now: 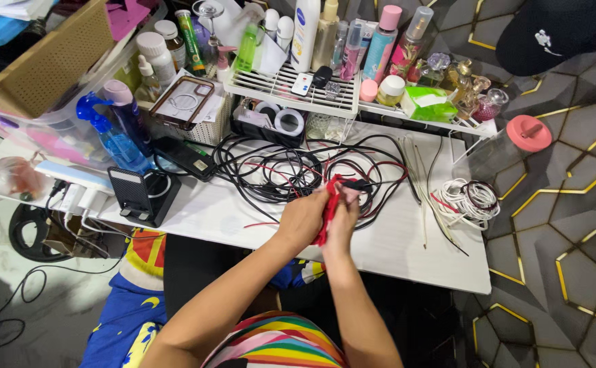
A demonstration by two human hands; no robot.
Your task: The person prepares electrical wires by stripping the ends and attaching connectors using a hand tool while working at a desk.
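Near the front edge of the white table (407,255), both hands meet over a bundle of red cable (328,204). The left hand (303,219) is closed around the bundle from the left, and the right hand (343,217) presses in from the right, its fingers pinching the red strands against it; the two hands touch. The bundle is soft and folded, held just above the tabletop.

Behind the hands, toward the table's back edge, lies a loose tangle of black and red wires (291,170), thin, glossy and looping, covering the middle of the table. To the right of the tangle, pale stiff strips (429,197) lie lengthwise, and beyond them sits a coil of white cord (467,202) with dark rings on it, close to the table's right edge. Bare tabletop shows in front of the hands to the right, and to the left between the hands and a black phone stand (143,195) at the left front edge.

Along the back edge stands a white wire rack (291,92) crowded with smooth plastic bottles and jars. Left of the rack are a blue spray bottle (111,136) and a woven beige basket (53,61). A clear container with a pink lid (516,140) rests past the table's right back corner.
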